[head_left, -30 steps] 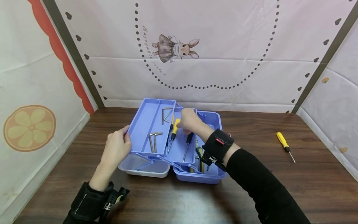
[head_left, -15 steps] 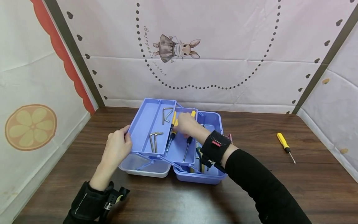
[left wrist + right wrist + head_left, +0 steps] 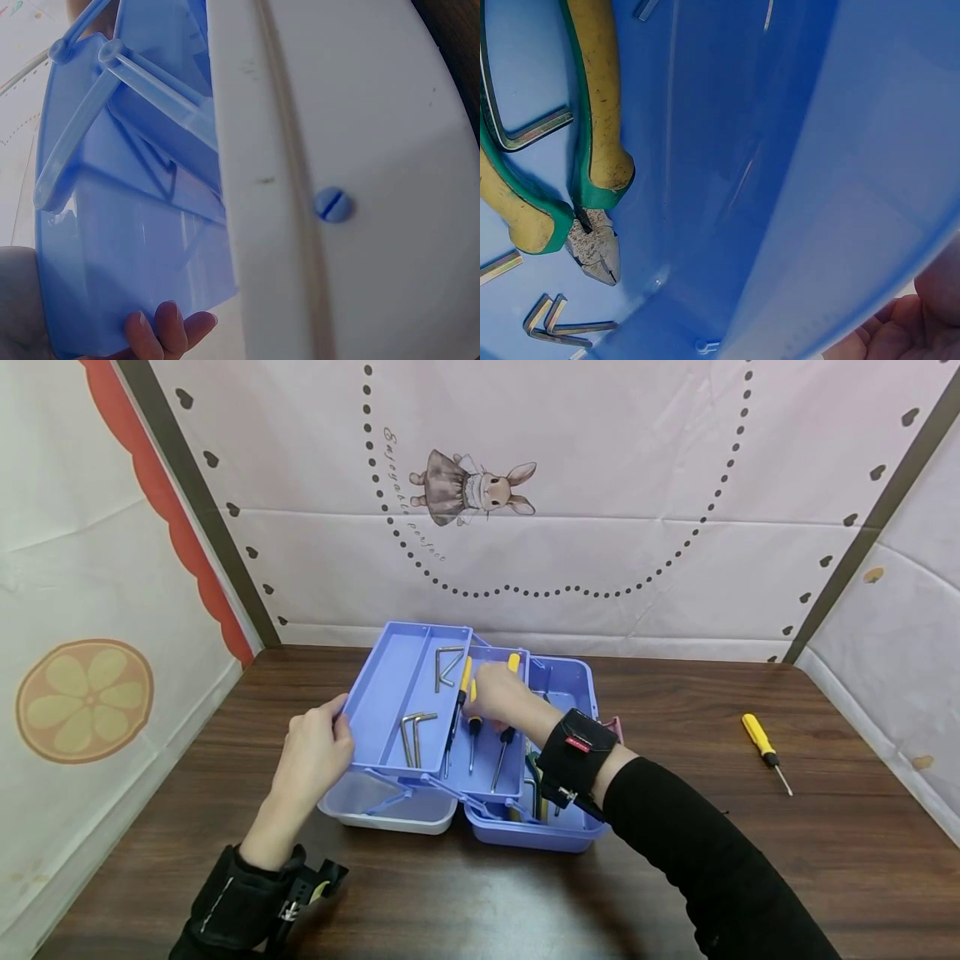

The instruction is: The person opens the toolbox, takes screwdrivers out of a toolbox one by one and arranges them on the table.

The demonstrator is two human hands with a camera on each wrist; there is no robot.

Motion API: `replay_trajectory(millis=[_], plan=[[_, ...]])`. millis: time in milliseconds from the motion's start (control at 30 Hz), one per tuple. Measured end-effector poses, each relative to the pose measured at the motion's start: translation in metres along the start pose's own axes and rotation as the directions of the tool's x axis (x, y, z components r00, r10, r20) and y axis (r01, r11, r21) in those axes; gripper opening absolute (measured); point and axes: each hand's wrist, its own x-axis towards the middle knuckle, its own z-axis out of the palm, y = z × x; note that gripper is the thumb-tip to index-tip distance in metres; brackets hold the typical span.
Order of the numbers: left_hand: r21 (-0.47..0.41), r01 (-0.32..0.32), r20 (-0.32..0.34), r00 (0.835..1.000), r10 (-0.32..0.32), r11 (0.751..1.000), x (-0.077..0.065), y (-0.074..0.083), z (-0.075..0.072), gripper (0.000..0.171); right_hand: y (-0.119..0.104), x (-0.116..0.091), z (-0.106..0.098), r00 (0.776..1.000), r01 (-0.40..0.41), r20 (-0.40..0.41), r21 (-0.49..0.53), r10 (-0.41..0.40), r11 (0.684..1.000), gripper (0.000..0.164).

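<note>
My left hand grips the left edge of the upper blue tray of an opened toolbox. In the left wrist view, its fingers curl against the tray's underside. Over the lower tray, my right hand pinches a yellow-and-black screwdriver; its fingertips are mostly hidden. Beside it on the left lies another yellow-handled screwdriver, and a third screwdriver lies partly under the hand. Hex keys rest in the upper tray.
Green-and-yellow cutting pliers and several hex keys lie in the toolbox's bottom compartment. The whitish lid lies folded out under the upper tray. Another yellow screwdriver lies on the wooden table at right.
My right hand has moved left and slightly down, from the third screwdriver to the middle one. That middle screwdriver has swung from slanted to nearly straight. The left hand has stayed put.
</note>
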Motion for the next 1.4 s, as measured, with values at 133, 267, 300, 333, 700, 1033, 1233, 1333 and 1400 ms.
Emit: replay_trajectory(millis=[133,267,300,333,700,1033,1233,1333,1400], plan=[[0.001,-0.002,0.0,1.0,0.002,1.0,0.0,0.0,0.0,0.036,0.0,0.0,0.0,1.0,0.007,-0.002,-0.004,-0.007,1.0,0.031],[0.001,-0.004,-0.002,1.0,0.004,1.0,0.0,0.0,-0.001,0.036,0.0,0.0,0.0,1.0,-0.024,0.013,-0.014,0.024,1.0,0.025],[0.001,-0.003,-0.001,1.0,0.003,1.0,0.0,0.0,0.0,0.036,-0.001,0.001,0.0,0.999,-0.037,0.02,-0.007,0.037,0.999,0.024],[0.001,-0.002,-0.001,1.0,0.002,1.0,0.0,0.0,-0.001,0.036,0.0,0.0,0.0,0.999,-0.042,0.023,-0.003,0.042,0.999,0.024],[-0.005,0.004,0.006,1.0,-0.004,1.0,0.0,0.0,-0.001,0.036,0.008,-0.002,-0.017,0.998,-0.066,0.022,0.11,0.064,0.992,0.022],[-0.001,0.016,0.007,1.0,-0.016,1.0,-0.001,0.0,-0.001,0.036,0.027,-0.009,-0.057,0.991,-0.131,-0.015,0.17,0.135,0.977,0.027],[-0.003,0.018,0.007,1.0,-0.018,1.0,-0.002,-0.001,0.0,0.036,0.056,-0.015,-0.078,0.985,-0.145,-0.071,0.178,0.16,0.973,0.02],[-0.01,0.012,0.006,1.0,-0.012,1.0,-0.002,-0.001,-0.001,0.036,0.076,-0.02,-0.085,0.981,-0.143,-0.105,0.159,0.161,0.977,0.02],[-0.014,0.008,0.006,1.0,-0.008,1.0,-0.001,-0.001,-0.001,0.036,0.09,-0.023,-0.088,0.98,-0.14,-0.118,0.148,0.158,0.979,0.021]])
